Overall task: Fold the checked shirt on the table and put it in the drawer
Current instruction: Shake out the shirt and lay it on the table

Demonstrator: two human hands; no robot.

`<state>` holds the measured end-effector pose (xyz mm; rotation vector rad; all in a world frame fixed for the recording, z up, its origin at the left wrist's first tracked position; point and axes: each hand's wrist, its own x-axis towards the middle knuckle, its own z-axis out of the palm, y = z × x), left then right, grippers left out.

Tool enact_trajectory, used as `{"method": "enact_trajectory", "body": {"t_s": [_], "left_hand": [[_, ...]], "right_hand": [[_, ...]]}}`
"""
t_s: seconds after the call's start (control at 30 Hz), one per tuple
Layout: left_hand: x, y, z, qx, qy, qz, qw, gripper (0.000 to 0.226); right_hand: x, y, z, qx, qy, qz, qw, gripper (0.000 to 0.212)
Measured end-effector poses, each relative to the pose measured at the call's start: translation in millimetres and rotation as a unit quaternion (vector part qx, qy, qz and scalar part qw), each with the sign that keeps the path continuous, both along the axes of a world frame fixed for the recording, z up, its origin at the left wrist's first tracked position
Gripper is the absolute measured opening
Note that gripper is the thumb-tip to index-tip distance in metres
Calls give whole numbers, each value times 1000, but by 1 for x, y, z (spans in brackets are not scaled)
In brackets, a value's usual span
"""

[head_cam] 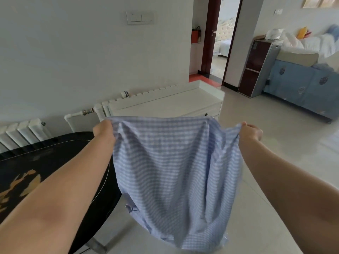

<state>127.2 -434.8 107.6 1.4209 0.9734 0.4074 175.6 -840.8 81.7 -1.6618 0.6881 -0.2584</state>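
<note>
A blue-and-white checked shirt [176, 171] hangs in the air in front of me, spread wide between both hands. My left hand [103, 130] grips its upper left corner. My right hand [251, 132] grips the upper right corner. The cloth drops in loose folds below the table's level, its lower edge near the bottom of the view. The black round table [36, 162] lies to the left, under my left forearm. A low white cabinet with a drawer front [174, 105] stands beyond the shirt against the wall.
White radiators [23, 132] line the wall at left. A doorway [220, 43] opens at the back. A dark narrow cabinet [256, 65] and a blue-covered sofa [302, 85] stand at right. Pale tiled floor [275, 143] spreads to the right.
</note>
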Motion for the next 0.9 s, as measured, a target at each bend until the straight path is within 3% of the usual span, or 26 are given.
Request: {"method": "enact_trajectory", "body": {"t_s": [0.17, 0.23, 0.33, 0.5, 0.67, 0.77, 0.9], "left_hand": [[-2, -70, 11, -45, -70, -74, 994, 25], [-14, -106, 15, 20, -105, -143, 984, 29], [-40, -157, 14, 151, -125, -239, 951, 38], [-73, -193, -5, 222, -166, -246, 929, 43], [-105, -196, -4, 200, -177, -259, 928, 18], [-118, -195, -9, 174, -192, -283, 924, 22], [-125, -196, -9, 27, -231, -280, 932, 28]], "right_hand": [[-31, 52, 22, 171, -57, -21, 983, 25], [-51, 83, 32, 228, -60, 18, 972, 15], [-79, 120, 30, 242, -64, 98, 963, 18], [-116, 148, 21, 279, -97, 149, 944, 18], [-134, 143, 21, 237, -113, 174, 949, 20], [-143, 132, 29, 237, -108, 200, 945, 24], [-153, 120, 40, 223, -108, 248, 937, 26]]}}
